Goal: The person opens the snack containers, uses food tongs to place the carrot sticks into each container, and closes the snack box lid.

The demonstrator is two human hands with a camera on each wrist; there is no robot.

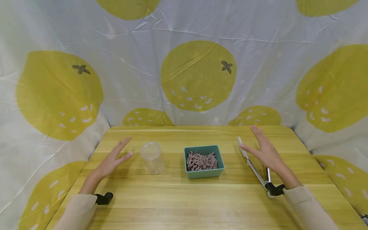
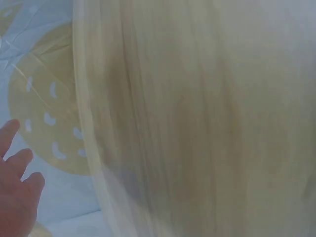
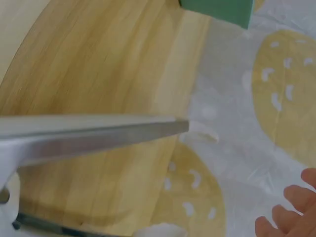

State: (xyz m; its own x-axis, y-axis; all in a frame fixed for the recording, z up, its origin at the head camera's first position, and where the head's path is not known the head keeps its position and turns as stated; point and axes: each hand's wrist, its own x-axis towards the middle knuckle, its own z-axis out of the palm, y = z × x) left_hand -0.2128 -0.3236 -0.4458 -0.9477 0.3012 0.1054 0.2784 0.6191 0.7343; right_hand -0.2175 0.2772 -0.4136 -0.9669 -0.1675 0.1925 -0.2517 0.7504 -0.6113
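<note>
My left hand (image 1: 112,159) is spread with straight fingers at the left of the table, holding nothing. Just to its right stands a clear plastic jar (image 1: 155,161). In the middle sits a green rectangular box (image 1: 204,174), filled with greyish-brown, twisted, string-like pieces (image 1: 202,160). My right hand (image 1: 267,153), fingers extended and thumb apart, is beside metal tongs (image 1: 256,172) with white tips. The tongs' legs are spread; one metal leg (image 3: 98,136) crosses the right wrist view, clear of the fingers. Some left fingertips (image 2: 34,182) appear in the left wrist view.
All of it stands on a wooden table (image 1: 172,198) with rounded far corners. White cloth printed with yellow fruit (image 1: 198,76) hangs behind the table and along both sides. A black wrist mount (image 1: 104,198) is worn on each forearm.
</note>
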